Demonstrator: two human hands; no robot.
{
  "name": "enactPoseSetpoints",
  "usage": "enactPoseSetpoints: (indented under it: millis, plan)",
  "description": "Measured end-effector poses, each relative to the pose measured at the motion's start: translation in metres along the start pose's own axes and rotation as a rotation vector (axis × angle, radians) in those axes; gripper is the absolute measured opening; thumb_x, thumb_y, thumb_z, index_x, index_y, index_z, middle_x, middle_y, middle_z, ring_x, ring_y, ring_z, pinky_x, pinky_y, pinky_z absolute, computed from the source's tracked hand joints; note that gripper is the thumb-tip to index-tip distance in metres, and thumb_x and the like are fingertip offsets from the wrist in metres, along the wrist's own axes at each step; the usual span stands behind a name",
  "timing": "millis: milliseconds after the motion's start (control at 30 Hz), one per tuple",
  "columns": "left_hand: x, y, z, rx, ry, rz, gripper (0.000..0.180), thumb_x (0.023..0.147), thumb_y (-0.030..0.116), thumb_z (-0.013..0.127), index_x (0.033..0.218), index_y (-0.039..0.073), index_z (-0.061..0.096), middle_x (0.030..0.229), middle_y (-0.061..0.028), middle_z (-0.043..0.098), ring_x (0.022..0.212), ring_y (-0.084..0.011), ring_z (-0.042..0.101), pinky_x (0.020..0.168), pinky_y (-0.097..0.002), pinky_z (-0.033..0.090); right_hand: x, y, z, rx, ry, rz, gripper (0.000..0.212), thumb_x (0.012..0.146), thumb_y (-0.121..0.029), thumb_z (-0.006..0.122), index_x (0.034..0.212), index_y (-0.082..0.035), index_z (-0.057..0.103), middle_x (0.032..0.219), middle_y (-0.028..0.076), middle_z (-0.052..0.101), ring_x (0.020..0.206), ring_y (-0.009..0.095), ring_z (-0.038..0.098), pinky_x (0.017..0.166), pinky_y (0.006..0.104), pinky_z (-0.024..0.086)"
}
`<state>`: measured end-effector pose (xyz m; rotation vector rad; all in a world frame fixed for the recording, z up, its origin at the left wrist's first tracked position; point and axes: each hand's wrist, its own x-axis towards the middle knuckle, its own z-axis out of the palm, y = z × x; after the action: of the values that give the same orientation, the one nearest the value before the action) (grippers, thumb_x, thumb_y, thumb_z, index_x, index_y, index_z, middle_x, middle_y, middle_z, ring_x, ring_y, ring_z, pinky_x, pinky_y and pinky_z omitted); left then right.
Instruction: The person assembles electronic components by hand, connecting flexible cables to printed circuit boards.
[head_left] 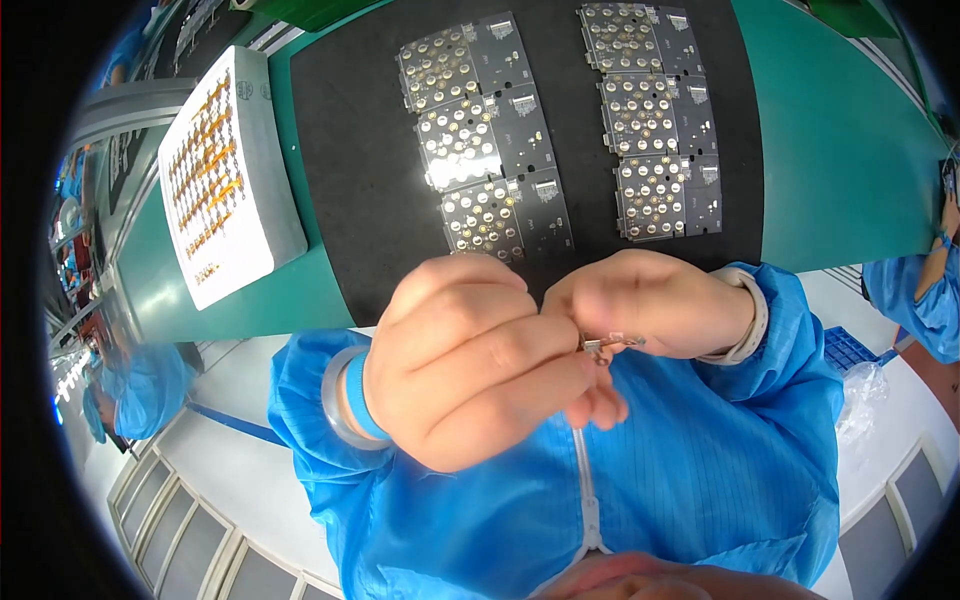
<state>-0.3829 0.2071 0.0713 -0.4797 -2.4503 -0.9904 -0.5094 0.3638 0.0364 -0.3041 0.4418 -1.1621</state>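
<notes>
Both of my hands meet in front of my chest, just off the near edge of the black mat. My left hand [470, 365] is closed, its fingers curled and their tips against a small coppery flexible circuit [612, 343] with a metallic end. My right hand [655, 305] pinches the same piece from the other side. Much of the piece is hidden by the fingers. Beyond the hands lie two columns of dark circuit boards with round silvery contacts, a left column [518, 130] and a right column [697, 120], flat on the black mat [360, 150].
A white sheet [265, 200] bearing rows of orange flexible circuits lies left on the green table [815, 160]. At the far right a co-worker's blue sleeve [915, 300] and hand show. A blue basket [845, 348] and clear plastic bag [862, 400] are right of me.
</notes>
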Motion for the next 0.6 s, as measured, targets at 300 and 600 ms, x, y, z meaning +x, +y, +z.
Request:
enactPoseSetpoints:
  millis: [300, 600]
  plan:
    - [-0.011, -0.029, -0.007, -0.147, -0.089, -0.246, 0.026, 0.070, 0.025, 0.077, 0.086, 0.005, 0.070, 0.087, -0.0082, 0.064, 0.080, -0.0226, 0.054, 0.073, -0.0370, 0.042, -0.013, -0.011, 0.004, -0.286, 0.315, -0.035, 0.019, 0.093, -0.020, 0.057, 0.091, -0.001, 0.060, 0.076, 0.005, 0.065, 0.063, 0.009, 0.061, 0.055, 0.0204, 0.048]
    - [-0.007, -0.033, -0.003, -0.166, -0.092, -0.206, 0.018, 0.070, 0.013, 0.075, 0.085, 0.005, 0.069, 0.087, -0.0075, 0.064, 0.079, -0.0226, 0.053, 0.068, -0.0335, 0.042, -0.014, -0.017, 0.004, -0.557, 0.410, -0.045, 0.016, 0.091, -0.017, 0.058, 0.086, -0.002, 0.060, 0.070, 0.004, 0.065, 0.060, 0.007, 0.061, 0.053, 0.0200, 0.046]
